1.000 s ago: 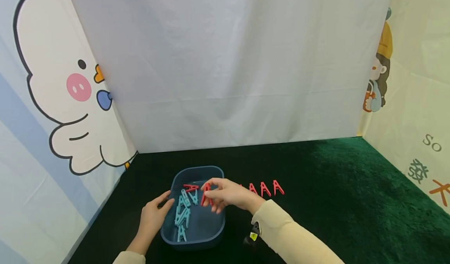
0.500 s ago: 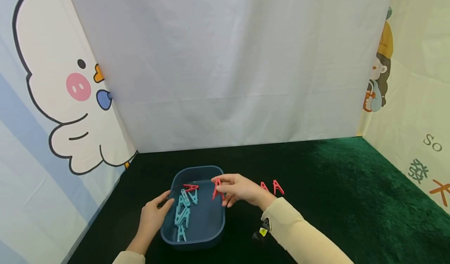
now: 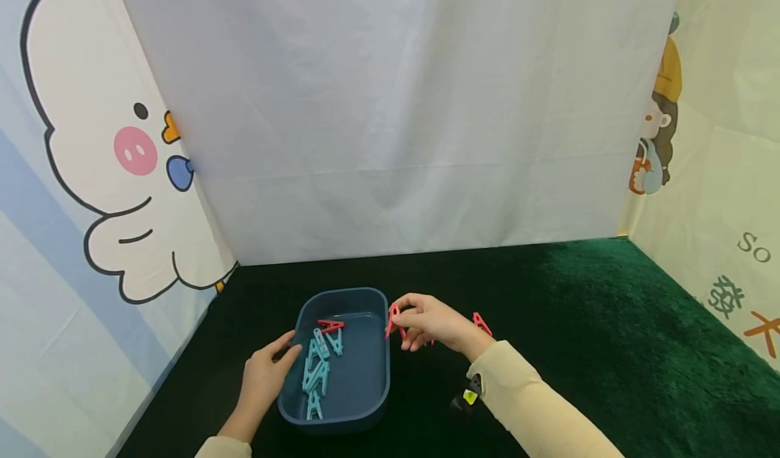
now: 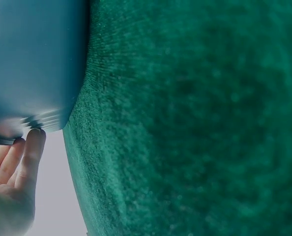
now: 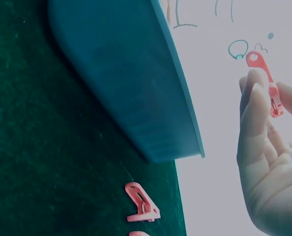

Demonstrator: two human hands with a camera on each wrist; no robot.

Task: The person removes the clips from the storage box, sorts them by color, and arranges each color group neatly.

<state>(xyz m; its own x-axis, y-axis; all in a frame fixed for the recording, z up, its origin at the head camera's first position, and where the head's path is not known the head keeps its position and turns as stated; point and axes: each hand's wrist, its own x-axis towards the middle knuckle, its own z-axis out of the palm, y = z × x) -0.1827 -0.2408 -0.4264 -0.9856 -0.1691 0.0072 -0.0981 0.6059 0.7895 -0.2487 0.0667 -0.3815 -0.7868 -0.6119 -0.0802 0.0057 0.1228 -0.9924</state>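
Note:
My right hand (image 3: pixel 434 321) pinches a red clothespin (image 3: pixel 395 317) between thumb and fingertips, just past the right rim of a dark blue plastic bin (image 3: pixel 359 390). In the right wrist view the clothespin (image 5: pixel 261 69) is held up higher than the bin's rim. My left hand (image 3: pixel 266 370) touches the bin's left side with relaxed fingers; the left wrist view has its fingertips (image 4: pixel 36 137) against the outer wall. Inside the bin lie several light blue clothespins (image 3: pixel 315 373) along the left and one red clothespin (image 3: pixel 331 325) toward the back.
On the dark green cloth (image 3: pixel 567 322) right of the bin lies a red clothespin (image 3: pixel 481 322); others there are mostly hidden behind my right hand. In the right wrist view a red clothespin (image 5: pixel 142 202) lies near the bin. A white curtain (image 3: pixel 414 139) closes off the back.
My right hand has moved right with the red clothespin, from over the bin's inside to beyond its right rim. My left hand and the bin have stayed put.

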